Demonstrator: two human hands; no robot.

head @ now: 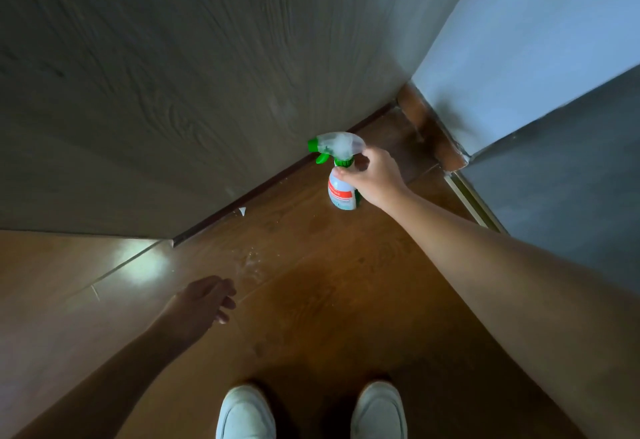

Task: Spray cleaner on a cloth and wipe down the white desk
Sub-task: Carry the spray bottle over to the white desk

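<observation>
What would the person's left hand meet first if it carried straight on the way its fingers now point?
Probably the wooden floor. The left hand is empty, its fingers pointing right and downward towards a patch of wet spots, with nothing else in that line. Depth is hard to judge from above.

A brown wood floor (311, 282) is catching a pale patch of light at the left — a grey wood-grain panel (173, 75) is meeting it. A pale blue wall (519, 40) is rising at the right, above a brown baseboard (429, 130).
</observation>
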